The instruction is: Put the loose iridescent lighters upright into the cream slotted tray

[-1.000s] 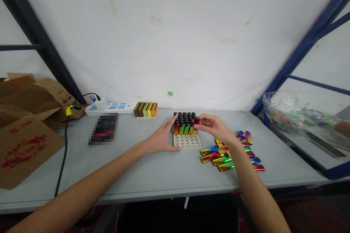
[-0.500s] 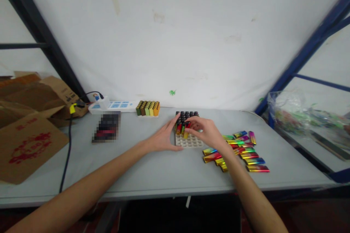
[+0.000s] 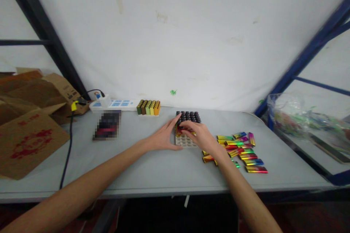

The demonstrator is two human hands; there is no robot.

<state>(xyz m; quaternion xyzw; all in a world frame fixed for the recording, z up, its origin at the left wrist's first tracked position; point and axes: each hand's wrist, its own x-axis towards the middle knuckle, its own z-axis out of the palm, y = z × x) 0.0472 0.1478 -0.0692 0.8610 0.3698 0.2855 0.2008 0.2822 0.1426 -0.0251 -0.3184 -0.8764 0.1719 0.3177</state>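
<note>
A pale tray (image 3: 186, 142) with rows of cells stands on the table, its far part filled with upright black-topped lighters (image 3: 190, 116). My left hand (image 3: 164, 136) braces the tray's left side, the fingers along its edge and the thumb stretched to the front corner. Over the front row, my right hand (image 3: 198, 134) is closed in a pinch at the left. A shiny red-and-gold lighter (image 3: 179, 131) shows partly at its fingertips; the rest is hidden by the fingers. The nearest cells hold nothing. Right of the tray lie several loose metallic, rainbow-coloured lighters (image 3: 248, 156).
Behind, on the left, stands a block of gold-topped lighters (image 3: 149, 108) beside a white power strip (image 3: 120, 104). A blurred dark object (image 3: 107, 125), a black cable (image 3: 68, 153) and cardboard boxes (image 3: 32, 142) are further left. Clear plastic bags (image 3: 295, 116) sit at the right.
My right hand has moved left along the front row, and its fingertips have come closer to my left hand. The left hand stays at the tray. The view has shifted slightly.
</note>
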